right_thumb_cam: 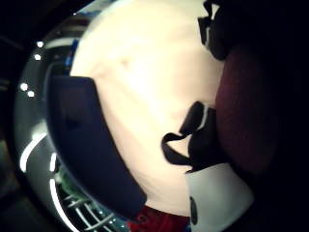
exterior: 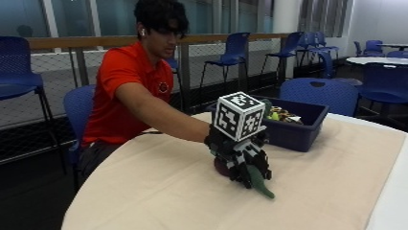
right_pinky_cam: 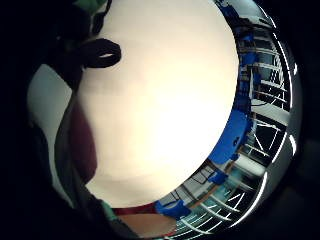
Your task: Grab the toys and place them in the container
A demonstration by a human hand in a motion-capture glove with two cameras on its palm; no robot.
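**A:** Start with the outside view. Where is the right hand [exterior: 237,158] relative to the container [exterior: 297,125]?

**B:** Near it, on the person's side, low over the table [exterior: 159,191]. Its fingers curl down around a dark maroon toy [exterior: 223,167] that sits on the cloth, and a green toy [exterior: 258,182] pokes out below the fingers (whether that one is pinched or just lying under them, I can't tell). The container already holds several toys [exterior: 280,115].

**A:** And the little finger side palm view?

**B:** Mostly pale tabletop [right_pinky_cam: 160,100], with the maroon toy [right_pinky_cam: 82,142] close against the palm's edge. Blue chairs [right_pinky_cam: 232,135] show beyond the table rim.

**A:** The thumb side?

**B:** The maroon toy [right_thumb_cam: 246,116] again, right by the palm, and the container's dark blue wall [right_thumb_cam: 87,145] across the cloth from it.

**A:** What could go wrong?

**B:** I'd judge two things. With two toys under one hand, the green one could slip out on the lift. And the container's near wall stands between hand and bin, so a low carry would knock the toy against it.

**A:** Room to move?

**B:** Open cloth lies between hand and container; the table's edge is well away from both.
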